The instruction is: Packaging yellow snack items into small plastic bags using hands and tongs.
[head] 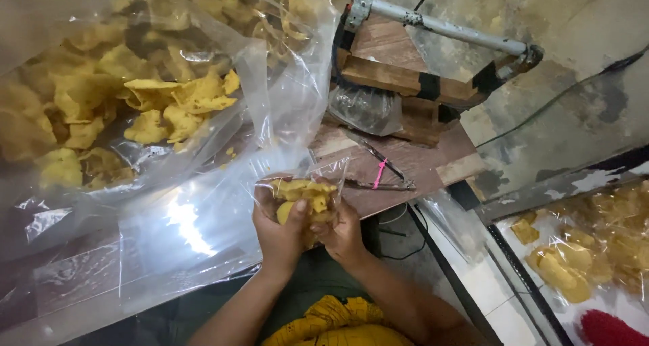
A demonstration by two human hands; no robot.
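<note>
Clear plastic wraps nearly everything here: one small bag [304, 194] of yellow crackers held in two hands, one very large open bag [135, 102] of the same crackers at ten o'clock, and filled packets [588, 251] lying at four o'clock. The left hand [278, 231] and right hand [343, 232] are both clamped on the small bag, just below picture centre, palms cupped under it and fingers pressing its sides. The bag looks about full of curled, pale yellow pieces, with its loose top standing up crumpled. One pair of scissors [382, 177] lies on the wooden table [433, 160] at two o'clock of the hands, just beside them. One wood-and-metal sealer [419, 68] stands at one o'clock. The table's edge runs close by the right hand; the big bag's plastic crowds the left, leaving little open room.
</note>
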